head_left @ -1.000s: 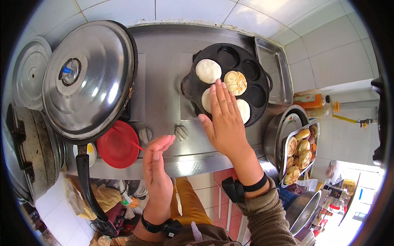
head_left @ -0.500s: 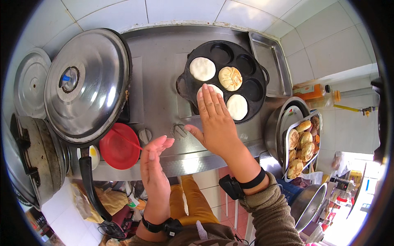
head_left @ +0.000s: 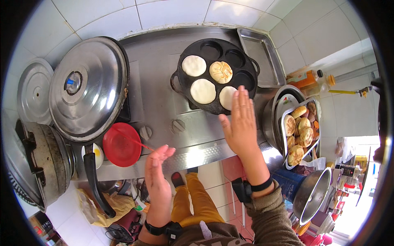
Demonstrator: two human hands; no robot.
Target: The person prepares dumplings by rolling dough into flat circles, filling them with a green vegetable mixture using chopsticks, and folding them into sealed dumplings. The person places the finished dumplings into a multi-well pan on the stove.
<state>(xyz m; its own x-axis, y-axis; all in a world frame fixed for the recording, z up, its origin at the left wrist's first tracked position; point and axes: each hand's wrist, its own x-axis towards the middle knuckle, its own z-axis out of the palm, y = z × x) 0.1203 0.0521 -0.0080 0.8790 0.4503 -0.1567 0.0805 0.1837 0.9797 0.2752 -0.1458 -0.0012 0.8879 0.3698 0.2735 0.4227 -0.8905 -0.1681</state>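
A black cast-iron pan [head_left: 216, 73] with round wells stands on the steel stove. Three wells hold pale dough rounds [head_left: 202, 90] and one holds a browned bun [head_left: 221, 71]. My right hand [head_left: 239, 125] is flat with fingers together, palm down, its fingertips at the pan's near right edge beside a pale round. It holds nothing. My left hand [head_left: 156, 174] hovers empty at the stove's front edge, fingers loosely curled, just right of a red plate [head_left: 121, 144] with a thin red stick lying on it.
A large steel lid [head_left: 88, 86] covers a pan at the left, its black handle [head_left: 96, 182] pointing toward me. A tray of browned buns [head_left: 300, 131] sits at the right on a steel pot. A steel tray [head_left: 258, 55] lies behind the pan. Two stove knobs [head_left: 177, 126] face me.
My right hand has drawn back from above the pan's middle wells to its near right edge. My left hand has stayed by the stove's front edge.
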